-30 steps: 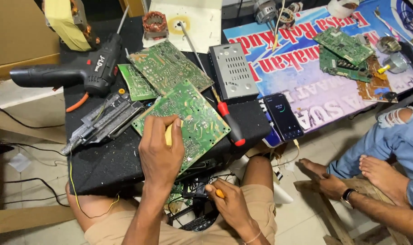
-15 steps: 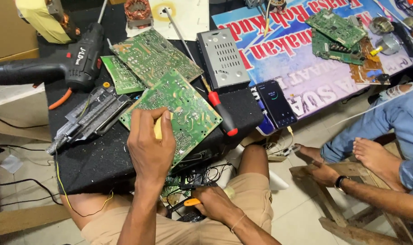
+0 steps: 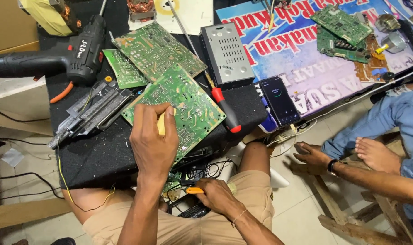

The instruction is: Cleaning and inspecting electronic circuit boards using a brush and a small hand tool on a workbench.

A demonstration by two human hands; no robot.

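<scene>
Comparing with a second ago: your left hand (image 3: pixel 153 143) stays on the green circuit board (image 3: pixel 181 106) at frame centre, grip closed round a yellow tool (image 3: pixel 161 123); your right hand (image 3: pixel 218 196) keeps its orange-handled tool (image 3: pixel 194 190) low.

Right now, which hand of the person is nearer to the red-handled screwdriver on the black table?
Left. The left hand rests on the green circuit board beside the red-handled screwdriver; the right hand is lower, at the lap, holding an orange-handled tool.
</scene>
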